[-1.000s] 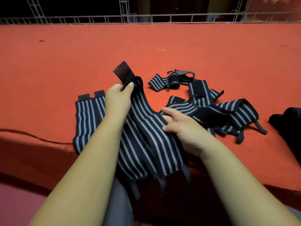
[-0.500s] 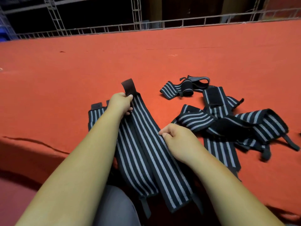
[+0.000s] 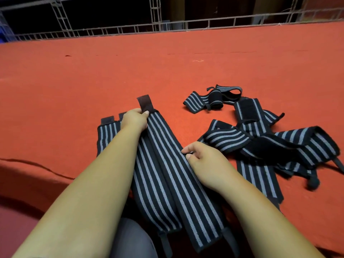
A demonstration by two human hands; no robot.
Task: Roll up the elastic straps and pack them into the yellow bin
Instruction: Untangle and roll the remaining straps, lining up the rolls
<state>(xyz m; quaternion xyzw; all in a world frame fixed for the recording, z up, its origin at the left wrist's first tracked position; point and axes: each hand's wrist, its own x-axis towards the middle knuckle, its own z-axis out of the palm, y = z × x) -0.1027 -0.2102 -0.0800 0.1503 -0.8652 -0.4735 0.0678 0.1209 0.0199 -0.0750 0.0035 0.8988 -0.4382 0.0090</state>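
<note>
On the red felt-covered tabletop (image 3: 74, 90) I am watching, a long black elastic strap with grey stripes (image 3: 173, 164) lies flat, running from a dark brown fastening tab (image 3: 145, 104) at its far end back to the table's near edge, where its tail hangs over. The left hand (image 3: 135, 121) grips the far end just below the tab, fingers curled round it. The right hand (image 3: 206, 161) pinches the strap's right edge about midway along, thumb and forefinger closed on the fabric. The left hand is the farther from the camera, the right the nearer. A second matching strap (image 3: 149, 183) lies just beside it on the left, and I see more flat straps (image 3: 104, 131) under the left forearm (image 3: 104, 174). Right of the right hand sits a tangled heap of striped straps (image 3: 279, 146), with a partly rolled strap (image 3: 214, 98) beyond it. A metal lattice rail (image 3: 167, 28) lines the table's far edge.
</note>
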